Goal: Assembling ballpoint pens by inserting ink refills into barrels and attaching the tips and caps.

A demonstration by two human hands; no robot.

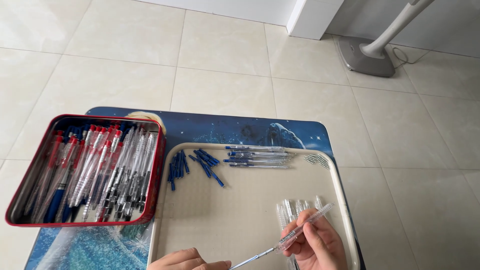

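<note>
the right hand pinches a clear plastic pen barrel over the near right corner of a smooth beige tray, its grip clamped on the barrel. the left hand, cut off by the frame's lower edge, has fingertips closed on a thin metal-tipped refill entering the barrel's end. more clear barrels lie just beside. blue caps are scattered at the tray's far left, with finished pens beside them. a red tin of pens sits at the desk's left edge.
</note>
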